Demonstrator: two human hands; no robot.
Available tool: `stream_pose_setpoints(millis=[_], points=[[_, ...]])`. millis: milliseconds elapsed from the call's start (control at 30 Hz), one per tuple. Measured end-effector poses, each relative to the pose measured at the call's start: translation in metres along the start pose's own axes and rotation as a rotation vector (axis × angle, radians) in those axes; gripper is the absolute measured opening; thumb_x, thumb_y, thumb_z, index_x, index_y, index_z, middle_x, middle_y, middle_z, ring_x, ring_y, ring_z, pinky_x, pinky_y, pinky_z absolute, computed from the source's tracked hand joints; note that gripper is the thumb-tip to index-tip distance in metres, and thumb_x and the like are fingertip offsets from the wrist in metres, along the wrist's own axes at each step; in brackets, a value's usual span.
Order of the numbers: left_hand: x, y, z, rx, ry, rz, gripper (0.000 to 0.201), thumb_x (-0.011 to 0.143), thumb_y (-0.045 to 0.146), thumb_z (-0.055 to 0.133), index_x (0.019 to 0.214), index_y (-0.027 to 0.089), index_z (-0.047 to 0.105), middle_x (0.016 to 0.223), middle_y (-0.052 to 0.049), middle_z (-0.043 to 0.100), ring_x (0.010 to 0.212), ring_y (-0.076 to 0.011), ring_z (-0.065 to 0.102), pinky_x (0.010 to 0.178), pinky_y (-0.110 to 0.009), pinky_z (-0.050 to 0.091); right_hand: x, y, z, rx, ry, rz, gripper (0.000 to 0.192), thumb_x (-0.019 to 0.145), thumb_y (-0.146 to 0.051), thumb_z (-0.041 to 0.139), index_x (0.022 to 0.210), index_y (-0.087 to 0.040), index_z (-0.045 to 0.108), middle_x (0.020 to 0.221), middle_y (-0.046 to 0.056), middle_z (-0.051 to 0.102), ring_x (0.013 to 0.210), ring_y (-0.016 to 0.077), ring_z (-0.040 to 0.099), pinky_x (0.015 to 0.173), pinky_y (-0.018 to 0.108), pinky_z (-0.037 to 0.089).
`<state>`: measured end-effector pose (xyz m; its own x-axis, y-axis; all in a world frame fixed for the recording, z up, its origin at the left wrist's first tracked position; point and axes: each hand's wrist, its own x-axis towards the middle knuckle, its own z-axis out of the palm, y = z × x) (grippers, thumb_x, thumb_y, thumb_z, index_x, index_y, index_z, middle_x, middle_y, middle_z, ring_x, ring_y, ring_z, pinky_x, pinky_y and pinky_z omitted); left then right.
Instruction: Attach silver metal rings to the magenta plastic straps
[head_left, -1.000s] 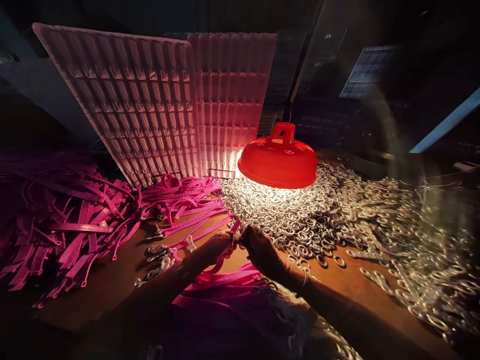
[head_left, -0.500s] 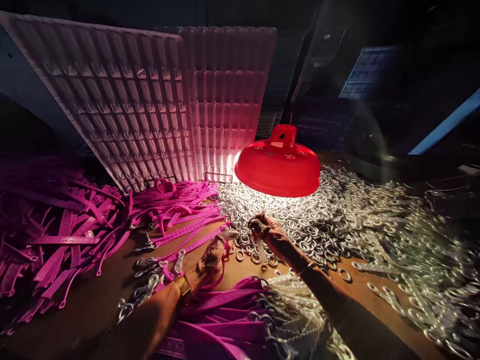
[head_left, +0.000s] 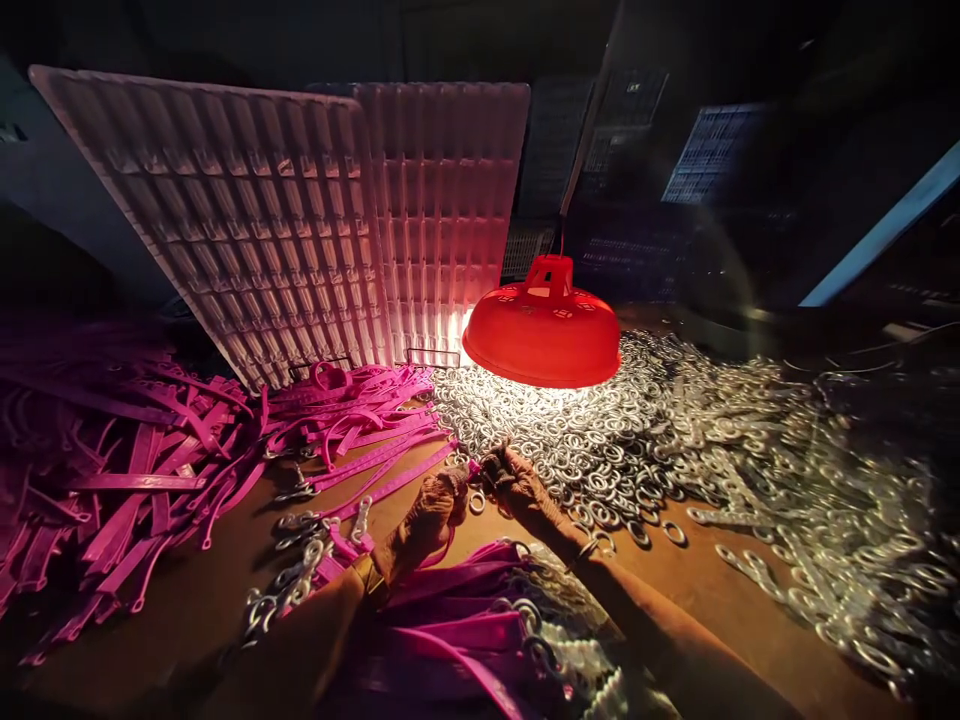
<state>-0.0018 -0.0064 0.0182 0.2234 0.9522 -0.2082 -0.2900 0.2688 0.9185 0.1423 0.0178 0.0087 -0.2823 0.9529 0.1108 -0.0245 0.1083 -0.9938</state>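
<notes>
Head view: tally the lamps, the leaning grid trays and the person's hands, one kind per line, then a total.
Red lamp: 1
Leaning grid trays: 2
Hands, left hand and right hand: 2
Total: 5

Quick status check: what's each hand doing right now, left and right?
Left hand: closed on the end of a pink strap.
Right hand: closed at the strap's tip beside the metal rings; what it pinches cannot be told.
</notes>
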Motion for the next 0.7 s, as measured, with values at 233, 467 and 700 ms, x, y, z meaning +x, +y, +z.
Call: stream_pose_setpoints(millis=[233, 467, 700], points=[[-0.005, 0.002, 0.002, -0.037, -0.036, -0.016, 0.044, 0.073, 0.05, 0.056, 0.057, 0.022, 0.027, 0.047, 0.01, 0.02, 0.041, -0.0042, 0.014, 0.042, -0.023, 0.013, -0.003, 0.01, 0.005, -0.353, 0.1, -0.195, 0.014, 0.086, -0.029, 0.04, 0.075, -0.02, 0.041, 0.063, -0.003, 0.042, 0.055, 0.0108, 0.035, 0.051, 0.023, 0.032], [-0.007, -0.002, 0.004, 0.262, -0.04, 0.242, 0.031, 0.075, 0.039, 0.055, 0.057, 0.018, 0.042, 0.051, 0.006, 0.036, 0.045, -0.0053, 0.026, 0.042, -0.022, 0.021, -0.001, -0.001, 0.001, -0.396, -0.006, -0.049, 0.017, 0.081, -0.032, 0.041, 0.07, -0.019, 0.041, 0.064, -0.002, 0.042, 0.058, 0.0107, 0.035, 0.051, 0.022, 0.032], [-0.006, 0.002, 0.003, 0.249, -0.02, 0.055, 0.027, 0.072, 0.041, 0.054, 0.066, 0.015, 0.052, 0.052, 0.005, 0.041, 0.042, -0.0055, 0.033, 0.041, -0.02, 0.027, 0.008, -0.02, -0.005, -0.432, -0.106, -0.09, 0.028, 0.086, -0.041, 0.037, 0.07, -0.019, 0.039, 0.063, -0.002, 0.042, 0.057, 0.0103, 0.037, 0.051, 0.022, 0.034]])
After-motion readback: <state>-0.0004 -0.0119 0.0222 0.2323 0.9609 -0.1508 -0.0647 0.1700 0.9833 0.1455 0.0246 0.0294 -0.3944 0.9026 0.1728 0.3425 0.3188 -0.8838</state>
